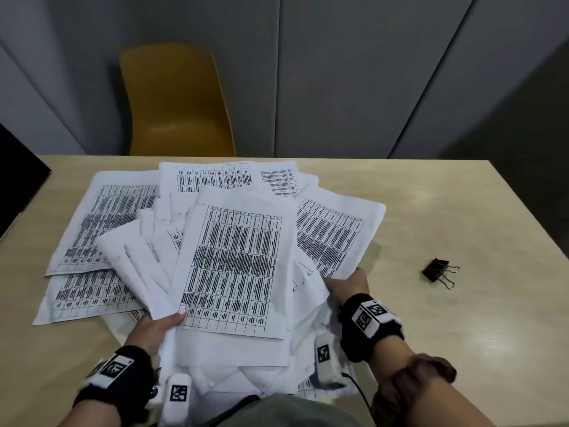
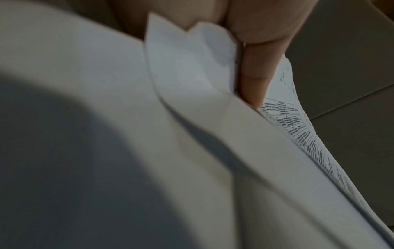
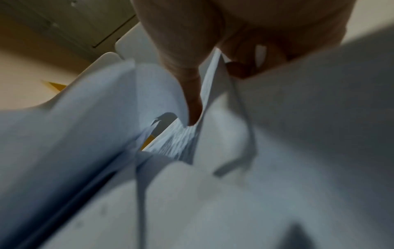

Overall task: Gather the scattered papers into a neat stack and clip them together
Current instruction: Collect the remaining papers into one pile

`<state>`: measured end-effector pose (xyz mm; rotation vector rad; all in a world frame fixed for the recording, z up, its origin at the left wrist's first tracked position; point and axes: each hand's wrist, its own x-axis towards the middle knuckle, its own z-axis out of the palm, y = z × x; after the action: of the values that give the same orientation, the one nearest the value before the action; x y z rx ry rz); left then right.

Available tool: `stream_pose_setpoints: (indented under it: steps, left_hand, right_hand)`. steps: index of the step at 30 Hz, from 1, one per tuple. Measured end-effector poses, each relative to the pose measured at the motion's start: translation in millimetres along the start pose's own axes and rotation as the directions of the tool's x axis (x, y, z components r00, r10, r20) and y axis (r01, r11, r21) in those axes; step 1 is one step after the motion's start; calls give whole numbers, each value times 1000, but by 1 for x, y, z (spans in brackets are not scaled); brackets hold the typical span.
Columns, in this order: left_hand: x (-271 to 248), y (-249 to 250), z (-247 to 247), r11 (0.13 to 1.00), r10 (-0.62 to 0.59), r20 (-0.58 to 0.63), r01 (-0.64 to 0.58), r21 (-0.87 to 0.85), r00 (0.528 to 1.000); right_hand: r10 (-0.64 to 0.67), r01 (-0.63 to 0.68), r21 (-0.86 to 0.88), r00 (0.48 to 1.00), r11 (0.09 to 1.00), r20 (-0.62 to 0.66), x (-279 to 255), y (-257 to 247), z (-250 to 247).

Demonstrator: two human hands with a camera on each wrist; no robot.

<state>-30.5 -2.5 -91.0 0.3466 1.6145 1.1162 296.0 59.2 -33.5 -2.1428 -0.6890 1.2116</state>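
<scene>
A loose heap of printed papers [image 1: 234, 260] with black tables lies fanned over the wooden table [image 1: 462, 318]. My left hand [image 1: 160, 326] pinches several raised sheets at their near left corner, thumb on top; the left wrist view shows a finger [image 2: 255, 70] against the papers [image 2: 192, 118]. My right hand [image 1: 349, 286] grips the sheets at the heap's right side, fingers tucked under them; its thumb [image 3: 187, 84] presses into the papers [image 3: 213, 193]. More sheets [image 1: 92, 229] lie flat at the left. A black binder clip [image 1: 437, 271] rests apart on the table, right of my right hand.
A yellow chair [image 1: 175, 103] stands behind the table's far edge, before grey wall panels. A dark object [image 1: 18, 174] sits at the far left edge. Bare tabletop stretches right of the papers around the clip.
</scene>
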Motion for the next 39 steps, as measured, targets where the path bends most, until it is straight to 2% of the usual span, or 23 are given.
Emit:
stream_pose_setpoints:
  steps: [3, 5, 7, 9, 11, 13, 15, 18, 21, 26, 31, 36, 39]
  left_hand:
    - [-1, 2, 4, 1000, 19, 12, -19, -8, 1000]
    - [-3, 3, 5, 1000, 27, 22, -27, -12, 999]
    - [-2, 3, 4, 1000, 17, 24, -16, -19, 1000]
    - [-3, 4, 4, 1000, 24, 25, -24, -11, 999]
    - [-5, 5, 5, 1000, 31, 35, -31, 1, 999]
    - [-6, 6, 6, 999, 31, 41, -31, 7, 999]
    - [-6, 6, 7, 999, 32, 31, -32, 20, 999]
    - [-5, 6, 7, 997, 42, 22, -43, 59, 999]
    - [-6, 7, 9, 989, 73, 24, -75, 128, 997]
    - [0, 5, 12, 979, 93, 4, -93, 181, 996]
    - [3, 4, 11, 967, 98, 0, -95, 237, 995]
    - [0, 7, 11, 952, 116, 31, -120, 280, 993]
    - [-6, 9, 14, 949, 123, 63, -136, 284, 990]
  right_hand:
    - [-20, 44, -204, 993, 978, 120, -4, 0, 3]
    - [-50, 95, -271, 984, 958, 169, -10, 0, 2]
    - [-104, 137, -249, 984, 959, 142, -11, 5, 1]
    - [-153, 162, -95, 984, 982, 96, -11, 9, -4]
    - [-160, 159, 11, 981, 987, 114, -13, 13, -10]
    - [-130, 152, -116, 974, 982, 184, -16, 18, -13]
    - [-121, 146, -206, 985, 968, 125, -16, 23, -13]
    - [-171, 162, -218, 985, 962, -22, -13, 22, -25]
    - [-247, 229, -264, 968, 937, -38, -10, 19, -49]
    - [-439, 374, -359, 891, 855, -119, -8, 18, -71]
    - [-504, 385, -419, 835, 822, -221, -8, 15, -82]
    - [-488, 417, -467, 872, 780, -36, -4, 15, -86]
    - [-467, 422, -438, 884, 794, 6, -7, 16, -80]
